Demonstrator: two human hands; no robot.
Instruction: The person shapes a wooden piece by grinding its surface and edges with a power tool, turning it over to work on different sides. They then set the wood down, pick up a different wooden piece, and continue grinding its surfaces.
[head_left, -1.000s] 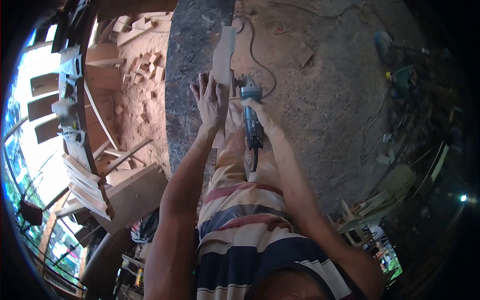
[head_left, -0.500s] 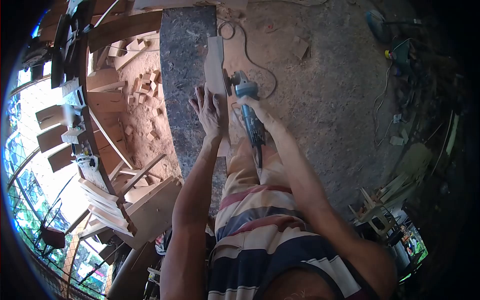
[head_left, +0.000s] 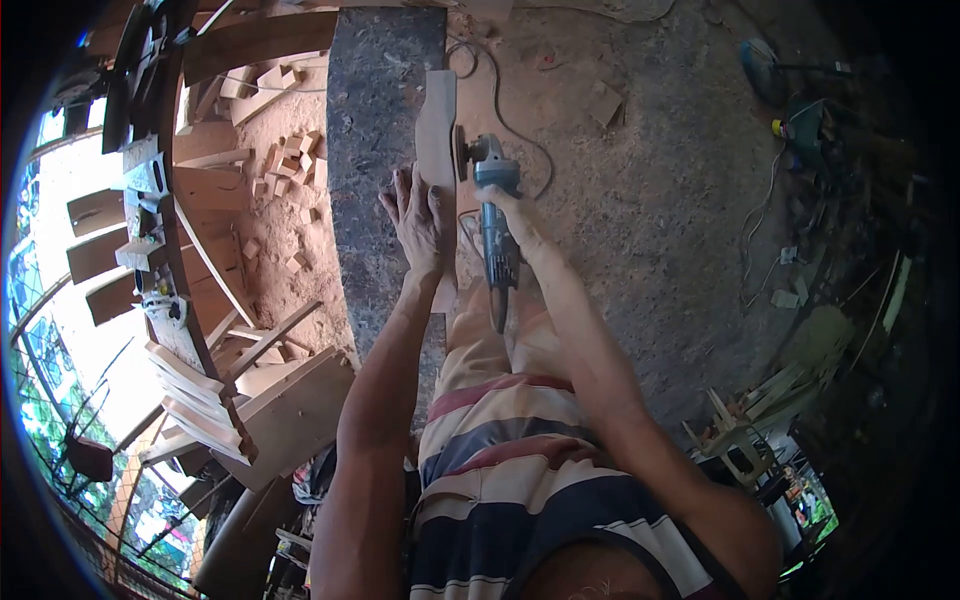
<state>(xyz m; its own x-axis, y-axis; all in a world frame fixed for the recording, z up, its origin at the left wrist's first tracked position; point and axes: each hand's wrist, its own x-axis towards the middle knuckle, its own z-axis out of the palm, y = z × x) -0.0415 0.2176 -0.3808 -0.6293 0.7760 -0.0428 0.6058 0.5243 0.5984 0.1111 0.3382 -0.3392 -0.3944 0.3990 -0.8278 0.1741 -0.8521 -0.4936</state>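
A long, pale wooden board (head_left: 436, 135) with a curved left edge near its far end lies lengthwise on a dark, stained bench (head_left: 375, 120). My left hand (head_left: 417, 220) rests flat on the board with its fingers spread. Beside the board's right edge, my right hand (head_left: 510, 210) is wrapped round a blue-grey angle grinder (head_left: 497, 180). The grinder's disc stands on edge along the board's right side; whether it touches the wood is hard to tell.
Small wood blocks (head_left: 290, 165) lie in sawdust left of the bench. Cut boards (head_left: 205, 405) are stacked at the lower left. A power cord (head_left: 525, 135) curls on the floor beyond the grinder. Wood scraps (head_left: 790, 385) and a plastic chair stand at the lower right.
The grinder has turned more upright, its rear end swinging left, and its head sits slightly nearer the board's far end. My left hand stays on the board. The whole view has shifted slightly.
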